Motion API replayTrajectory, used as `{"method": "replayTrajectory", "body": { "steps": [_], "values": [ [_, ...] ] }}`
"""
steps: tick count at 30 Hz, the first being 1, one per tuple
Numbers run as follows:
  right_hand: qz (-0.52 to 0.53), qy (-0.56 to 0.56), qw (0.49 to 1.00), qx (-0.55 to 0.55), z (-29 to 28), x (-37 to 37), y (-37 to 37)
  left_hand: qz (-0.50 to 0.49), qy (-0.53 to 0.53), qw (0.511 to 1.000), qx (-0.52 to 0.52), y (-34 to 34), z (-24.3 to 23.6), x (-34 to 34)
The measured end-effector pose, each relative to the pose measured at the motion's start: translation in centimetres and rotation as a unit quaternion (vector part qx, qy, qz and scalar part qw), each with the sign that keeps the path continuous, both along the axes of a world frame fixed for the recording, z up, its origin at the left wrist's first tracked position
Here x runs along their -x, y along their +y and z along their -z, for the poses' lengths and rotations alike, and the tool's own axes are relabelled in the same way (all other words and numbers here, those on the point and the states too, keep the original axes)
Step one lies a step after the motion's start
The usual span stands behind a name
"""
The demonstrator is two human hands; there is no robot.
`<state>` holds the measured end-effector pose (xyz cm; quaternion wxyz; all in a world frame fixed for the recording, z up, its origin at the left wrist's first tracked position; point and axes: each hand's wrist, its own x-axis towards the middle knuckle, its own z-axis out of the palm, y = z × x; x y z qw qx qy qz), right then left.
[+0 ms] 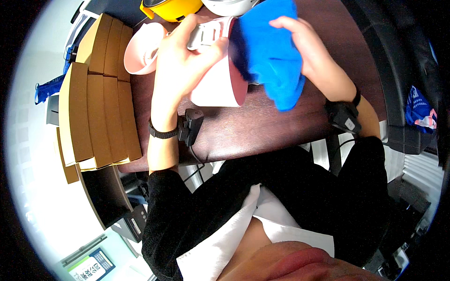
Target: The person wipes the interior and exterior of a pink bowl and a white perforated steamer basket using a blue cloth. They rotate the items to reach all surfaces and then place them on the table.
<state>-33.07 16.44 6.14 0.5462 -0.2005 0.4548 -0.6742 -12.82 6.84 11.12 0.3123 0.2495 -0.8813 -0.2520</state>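
My left hand is closed on a pink container that lies tipped on its side, its wide rim toward the right. A pale latch-like fitting shows on the container between my thumb and fingers. In my right hand is a blue cloth, gripped along its right side and hanging down in folds. The cloth covers part of the container's opening, so I cannot tell whether it reaches inside. Left of my left hand, a second pink piece, bowl-shaped, rests on the table with a whitish part in it.
Brown cardboard boxes line the left side of the dark wooden table. At the far edge stand a yellow pot and a white, rounded vessel. Black padded furniture borders the right side. Cables hang from both wrist devices.
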Motion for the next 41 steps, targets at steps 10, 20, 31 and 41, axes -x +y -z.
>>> {"method": "replayTrajectory", "body": {
  "steps": [10, 20, 31, 41],
  "values": [
    [0.123, 0.710, 0.568, 0.398, 4.2, -2.0, -1.2, 0.024, 0.029, 0.999, -0.024, -0.6, 0.3, -0.4],
    [-0.026, 0.877, 0.376, 0.298, 3.9, -1.7, -4.6, -0.008, 0.004, 1.000, 0.018, -1.8, 0.3, -0.4],
    [-0.259, 0.748, 0.593, 0.147, 2.0, -1.2, -6.8, -0.057, -0.012, 0.998, -0.036, -3.5, 0.5, -0.7],
    [-0.440, 0.463, 0.769, -0.021, 3.7, -0.4, -3.1, -0.025, -0.039, 0.998, -0.049, -3.2, 0.4, 1.8]
  ]
}}
